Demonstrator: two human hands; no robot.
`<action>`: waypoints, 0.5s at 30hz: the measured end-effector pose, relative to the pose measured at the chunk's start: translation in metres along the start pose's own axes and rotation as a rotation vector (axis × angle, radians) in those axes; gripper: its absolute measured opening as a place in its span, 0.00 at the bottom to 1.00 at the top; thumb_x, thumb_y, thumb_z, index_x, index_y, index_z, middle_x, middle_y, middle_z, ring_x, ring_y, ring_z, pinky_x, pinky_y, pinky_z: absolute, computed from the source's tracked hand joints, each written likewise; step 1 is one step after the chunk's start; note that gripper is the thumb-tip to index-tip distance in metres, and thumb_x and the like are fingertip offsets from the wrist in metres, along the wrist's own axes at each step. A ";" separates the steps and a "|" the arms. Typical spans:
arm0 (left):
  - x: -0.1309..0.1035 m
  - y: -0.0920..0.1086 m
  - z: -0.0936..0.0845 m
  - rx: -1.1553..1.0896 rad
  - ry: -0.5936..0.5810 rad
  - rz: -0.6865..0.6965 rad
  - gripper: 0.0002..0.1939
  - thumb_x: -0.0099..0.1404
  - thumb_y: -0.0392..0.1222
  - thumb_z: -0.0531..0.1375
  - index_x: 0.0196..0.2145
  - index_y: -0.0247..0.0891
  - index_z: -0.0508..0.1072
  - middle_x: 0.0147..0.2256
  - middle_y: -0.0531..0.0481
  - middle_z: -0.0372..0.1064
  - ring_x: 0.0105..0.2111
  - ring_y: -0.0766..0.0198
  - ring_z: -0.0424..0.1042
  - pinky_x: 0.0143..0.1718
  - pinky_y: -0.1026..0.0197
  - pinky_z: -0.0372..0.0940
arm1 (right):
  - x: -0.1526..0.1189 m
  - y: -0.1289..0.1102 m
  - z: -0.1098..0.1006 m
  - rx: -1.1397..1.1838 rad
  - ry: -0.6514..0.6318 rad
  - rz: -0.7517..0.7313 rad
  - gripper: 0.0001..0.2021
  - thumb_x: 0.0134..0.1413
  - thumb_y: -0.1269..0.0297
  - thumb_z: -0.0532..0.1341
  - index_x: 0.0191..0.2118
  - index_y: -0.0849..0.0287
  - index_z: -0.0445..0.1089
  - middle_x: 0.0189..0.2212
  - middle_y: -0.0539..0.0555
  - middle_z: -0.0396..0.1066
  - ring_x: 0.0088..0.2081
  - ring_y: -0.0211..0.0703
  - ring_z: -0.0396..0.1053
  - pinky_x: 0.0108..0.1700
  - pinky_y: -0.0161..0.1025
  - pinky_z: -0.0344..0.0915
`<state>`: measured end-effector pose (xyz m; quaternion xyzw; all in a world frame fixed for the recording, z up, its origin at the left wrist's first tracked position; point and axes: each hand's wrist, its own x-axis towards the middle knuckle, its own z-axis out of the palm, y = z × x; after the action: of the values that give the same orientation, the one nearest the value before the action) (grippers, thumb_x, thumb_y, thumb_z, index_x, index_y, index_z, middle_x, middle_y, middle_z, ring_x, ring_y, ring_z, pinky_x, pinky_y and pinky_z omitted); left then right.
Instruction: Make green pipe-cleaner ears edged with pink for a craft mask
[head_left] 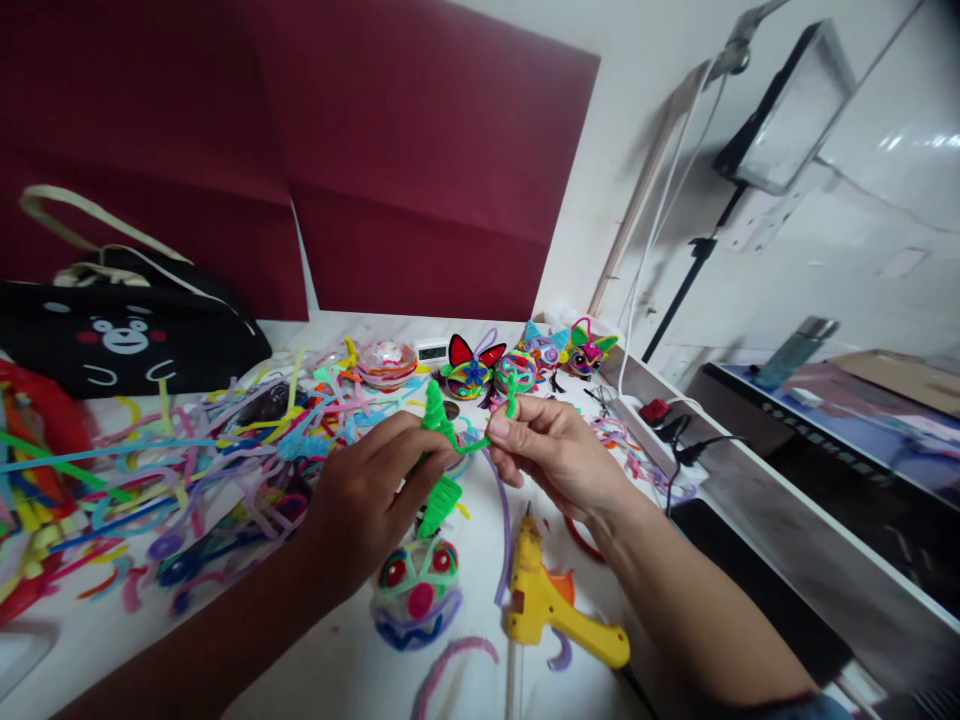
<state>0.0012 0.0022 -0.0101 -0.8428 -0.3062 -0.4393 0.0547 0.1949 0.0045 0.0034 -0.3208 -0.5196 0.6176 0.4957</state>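
My left hand (375,490) is closed on a green pipe-cleaner piece (437,412) wound into a leaf-like point. From it a thin green strand runs across to my right hand (536,445), whose thumb and forefinger pinch it, its tip curling upward. Just below my left hand is a second ribbed green piece (441,505), next to the top of a round face ornament (417,595) with red eyes, a pink nose and a blue zigzag mouth. A yellow glue gun (551,605) lies on the table below my right hand.
Loose coloured pipe cleaners (225,470) cover the left side. Finished eared ornaments (474,365) stand at the back near a stack of bowls (386,362). A black bag (127,335) sits back left. At right are a power strip (649,430) and a black flat object (757,580).
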 end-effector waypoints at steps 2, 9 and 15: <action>0.001 0.002 -0.001 -0.060 -0.031 -0.056 0.06 0.67 0.38 0.56 0.32 0.38 0.70 0.29 0.52 0.68 0.30 0.66 0.70 0.33 0.65 0.63 | 0.000 0.000 0.000 -0.088 -0.023 -0.069 0.13 0.44 0.58 0.70 0.25 0.62 0.71 0.18 0.47 0.69 0.19 0.29 0.62 0.22 0.30 0.59; 0.005 0.003 -0.001 -0.538 -0.158 -0.428 0.10 0.69 0.42 0.51 0.37 0.40 0.71 0.26 0.55 0.68 0.23 0.67 0.70 0.27 0.63 0.65 | 0.002 0.000 0.000 -0.018 0.061 -0.084 0.12 0.43 0.60 0.70 0.26 0.62 0.70 0.20 0.49 0.73 0.20 0.32 0.68 0.21 0.29 0.62; 0.004 0.001 0.003 -0.830 -0.104 -0.633 0.04 0.65 0.39 0.57 0.37 0.41 0.63 0.23 0.57 0.71 0.22 0.66 0.72 0.24 0.63 0.69 | 0.002 -0.002 0.002 0.058 0.078 -0.065 0.12 0.40 0.64 0.72 0.23 0.62 0.68 0.19 0.50 0.74 0.17 0.31 0.67 0.20 0.27 0.62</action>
<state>0.0051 0.0040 -0.0087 -0.6804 -0.3482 -0.4763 -0.4346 0.1927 0.0057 0.0059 -0.3131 -0.4921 0.6030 0.5442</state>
